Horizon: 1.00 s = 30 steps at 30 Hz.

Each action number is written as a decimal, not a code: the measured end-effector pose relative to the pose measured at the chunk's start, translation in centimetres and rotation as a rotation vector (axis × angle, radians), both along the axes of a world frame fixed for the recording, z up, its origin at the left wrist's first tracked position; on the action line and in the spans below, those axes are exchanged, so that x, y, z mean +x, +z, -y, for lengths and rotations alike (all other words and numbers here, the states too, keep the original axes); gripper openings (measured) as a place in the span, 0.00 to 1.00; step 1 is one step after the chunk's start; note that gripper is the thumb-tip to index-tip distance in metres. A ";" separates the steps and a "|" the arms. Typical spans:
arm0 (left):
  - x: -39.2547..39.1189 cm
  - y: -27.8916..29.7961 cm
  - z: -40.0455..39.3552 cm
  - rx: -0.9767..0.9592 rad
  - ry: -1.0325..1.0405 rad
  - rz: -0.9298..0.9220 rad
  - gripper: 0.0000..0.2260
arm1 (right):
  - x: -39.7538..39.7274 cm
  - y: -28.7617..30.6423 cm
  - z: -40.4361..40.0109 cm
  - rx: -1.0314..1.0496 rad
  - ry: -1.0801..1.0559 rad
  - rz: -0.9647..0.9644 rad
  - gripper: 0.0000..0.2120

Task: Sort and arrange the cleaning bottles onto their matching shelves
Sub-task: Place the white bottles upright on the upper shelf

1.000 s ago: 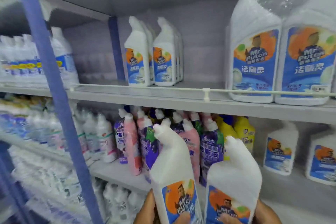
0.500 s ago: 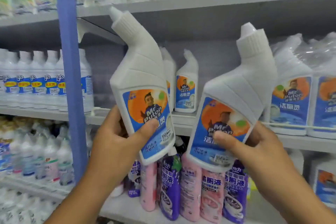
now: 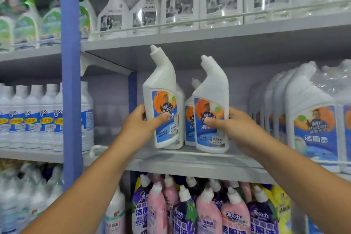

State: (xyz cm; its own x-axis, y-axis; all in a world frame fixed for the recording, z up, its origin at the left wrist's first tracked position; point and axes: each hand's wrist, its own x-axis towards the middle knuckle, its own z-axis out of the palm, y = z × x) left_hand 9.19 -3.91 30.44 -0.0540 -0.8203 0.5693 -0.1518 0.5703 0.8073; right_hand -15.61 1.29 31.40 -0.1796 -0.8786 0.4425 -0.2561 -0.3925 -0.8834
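At the middle shelf (image 3: 190,159), grey and flat with a thin white rail along its front edge, two white angle-necked bottles are held in front of others of the same kind. Left bottle (image 3: 161,100): smooth opaque plastic, flat-sided body, neck bent up and to the left, ribbed cap; blue label with an orange disc and the words "Mr Puton". It leans slightly, base at or just above the shelf surface; contact cannot be told. Left hand (image 3: 140,125) grips its lower body, thumb curled across the label, other fingers hidden behind. Right bottle (image 3: 210,112): same shape and label, a small price sticker near the base, base low at the shelf; whether it is resting there cannot be told. Right hand (image 3: 231,127) grips it from the right side, thumb pressed across the label front.

Just behind them stand matching bottles (image 3: 189,119), partly hidden. To the right on the same shelf, larger bottles of the same brand (image 3: 313,125) sit wrapped in crinkled clear film.

Left of the blue upright post (image 3: 71,81), a row of round white bottles (image 3: 32,116) with blue and yellow labels. Upper shelf holds clear-wrapped white bottles (image 3: 182,4) with grey photo labels, and green-labelled ones (image 3: 28,23) further left. Lower shelf holds pink and purple squeeze bottles (image 3: 207,213) with white caps, packed close together, and yellow ones at the right.
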 end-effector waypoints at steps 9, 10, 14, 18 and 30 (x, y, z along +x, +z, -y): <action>1.0 -0.6 6.0 0.219 -0.228 0.130 0.15 | 0.6 -0.4 5.8 0.233 0.020 0.010 0.14; 1.1 -0.5 6.2 0.232 -0.257 0.190 0.15 | 0.5 -0.2 6.2 0.245 -0.003 -0.055 0.14; 1.6 0.1 7.8 0.195 -0.161 0.415 0.21 | 0.1 0.6 7.2 0.266 -0.166 -0.320 0.17; 1.8 0.2 8.1 0.127 -0.064 0.400 0.22 | -0.7 1.0 7.8 0.263 -0.164 -0.392 0.17; 1.6 -0.7 8.7 0.078 -0.109 0.346 0.23 | -0.8 2.5 9.0 0.388 -0.093 -0.586 0.17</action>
